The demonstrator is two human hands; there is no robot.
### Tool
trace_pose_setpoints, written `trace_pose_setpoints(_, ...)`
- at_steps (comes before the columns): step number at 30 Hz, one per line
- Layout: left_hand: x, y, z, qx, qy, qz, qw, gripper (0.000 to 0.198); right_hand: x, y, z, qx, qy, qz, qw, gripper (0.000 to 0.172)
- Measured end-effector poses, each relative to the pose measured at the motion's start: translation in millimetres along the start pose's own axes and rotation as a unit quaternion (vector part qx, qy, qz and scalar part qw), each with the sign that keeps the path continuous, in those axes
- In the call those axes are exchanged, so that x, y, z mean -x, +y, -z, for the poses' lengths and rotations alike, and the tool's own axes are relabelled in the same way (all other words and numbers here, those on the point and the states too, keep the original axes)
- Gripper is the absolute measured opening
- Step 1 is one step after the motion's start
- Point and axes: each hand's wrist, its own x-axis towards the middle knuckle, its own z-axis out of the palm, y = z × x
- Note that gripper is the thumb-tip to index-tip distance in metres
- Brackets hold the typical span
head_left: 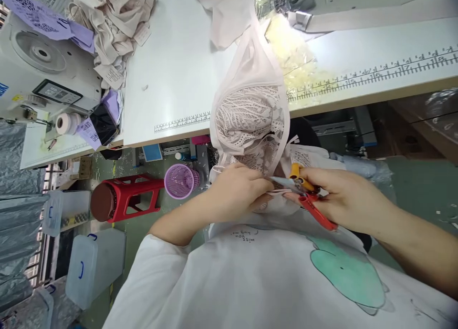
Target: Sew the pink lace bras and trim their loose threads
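A pale pink lace bra hangs over the table edge toward my lap, one lace cup facing up. My left hand is closed on the bra's near edge, fingertips pinching the fabric. Scissors with red and yellow handles are in my right hand. Their blades point left, close to my left fingertips and the pinched edge. My fingers hide part of the handles, and I cannot tell whether the blades touch the fabric. More of the pale garment lies across my lap under both hands.
The white table has a printed ruler along its front edge. A sewing machine and a pile of beige garments are at left. A presser foot is at top right. Below stand a purple basket, a red stool and plastic boxes.
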Motion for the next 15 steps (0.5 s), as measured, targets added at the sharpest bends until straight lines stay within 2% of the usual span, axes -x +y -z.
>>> trace_pose_setpoints(5, 27.0, -17.8, 14.6, -0.017, 0.014, 0.019, 1.000, 0.033, 6.9, 6.2, 1.5, 0.011, 0.021, 0.007, 1.000, 0.027)
trace_pose_setpoints(8, 43.3, -27.8, 22.1, -0.005, 0.048, 0.032, 0.998, 0.034, 9.6, 7.7, 2.0, 0.024, 0.028, 0.009, 0.999, 0.029)
trace_pose_setpoints(11, 54.4, -35.0, 24.0, 0.060, 0.120, 0.035, 0.990, 0.029, 9.8, 7.4, 2.5, 0.027, 0.045, 0.009, 0.999, 0.034)
trace_pose_setpoints(15, 58.1, -39.7, 16.5, 0.151, 0.237, 0.054, 0.958, 0.019, 12.1, 9.7, 2.2, 0.028, 0.088, 0.004, 0.996, 0.041)
